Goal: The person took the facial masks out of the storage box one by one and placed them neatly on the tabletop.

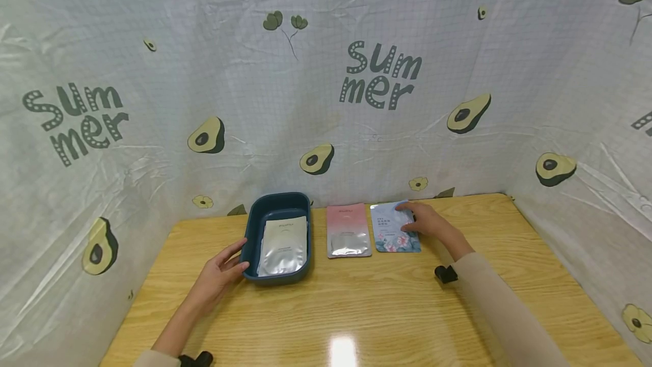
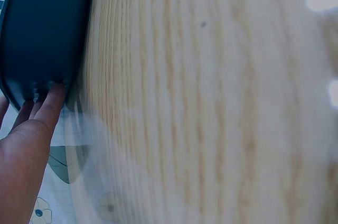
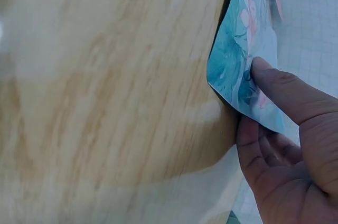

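On the table lies a blue floral face mask packet point(image 1: 387, 230). My right hand point(image 1: 429, 222) pinches its right edge. In the right wrist view the thumb presses the packet's printed face point(image 3: 229, 65) while the other fingers sit beneath the edge. A dark teal plastic bin point(image 1: 279, 280) stands to the left, with cream-and-silver mask packets point(image 1: 285, 242) inside it. Against the bin's left side rests my left hand point(image 1: 219, 273), its fingers fairly straight. The left wrist view shows those fingertips touching the outer wall point(image 2: 45, 34).
A pink-and-silver mask packet point(image 1: 348, 231) lies flat between the bin and the blue packet. The wooden table point(image 1: 285, 321) meets a hanging white sheet point(image 1: 244, 106) printed with avocados at its back and sides.
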Demonstrator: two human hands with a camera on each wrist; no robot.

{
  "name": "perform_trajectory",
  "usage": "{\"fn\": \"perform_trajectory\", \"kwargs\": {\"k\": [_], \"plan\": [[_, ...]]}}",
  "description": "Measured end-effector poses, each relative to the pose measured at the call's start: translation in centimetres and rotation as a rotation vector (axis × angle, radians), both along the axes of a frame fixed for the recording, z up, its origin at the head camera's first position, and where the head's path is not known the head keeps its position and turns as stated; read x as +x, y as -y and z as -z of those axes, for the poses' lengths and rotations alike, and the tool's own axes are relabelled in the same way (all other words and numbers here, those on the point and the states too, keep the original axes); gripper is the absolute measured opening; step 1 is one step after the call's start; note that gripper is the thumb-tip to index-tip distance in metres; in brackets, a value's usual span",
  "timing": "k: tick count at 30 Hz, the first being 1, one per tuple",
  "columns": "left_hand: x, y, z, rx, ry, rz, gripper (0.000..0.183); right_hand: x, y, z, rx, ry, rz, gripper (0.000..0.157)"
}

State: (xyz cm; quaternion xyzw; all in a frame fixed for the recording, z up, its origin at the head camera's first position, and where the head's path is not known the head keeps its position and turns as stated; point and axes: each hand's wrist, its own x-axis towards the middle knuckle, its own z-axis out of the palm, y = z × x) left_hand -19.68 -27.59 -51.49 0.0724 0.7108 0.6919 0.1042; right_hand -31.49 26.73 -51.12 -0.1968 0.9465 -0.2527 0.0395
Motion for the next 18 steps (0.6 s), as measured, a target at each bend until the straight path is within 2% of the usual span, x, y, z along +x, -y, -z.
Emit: {"fn": "perform_trajectory", "kwargs": {"k": [5, 11, 18], "plan": [[-0.06, 0.0, -0.06, 0.004, 0.01, -0.005, 0.07, -0.05, 0.19, -0.35, 0.046, 0.017, 0.021, 0.052], [-0.1, -0.1, -0.16, -0.004, 0.021, -0.012, 0.068, 0.24, 0.36, -0.7, 0.049, 0.036, 0.039, 0.047], [-0.18, -0.05, -0.09, -0.017, 0.019, -0.014, 0.07, 0.29, 0.35, -1.01, 0.066, 0.071, 0.035, 0.049]]}}
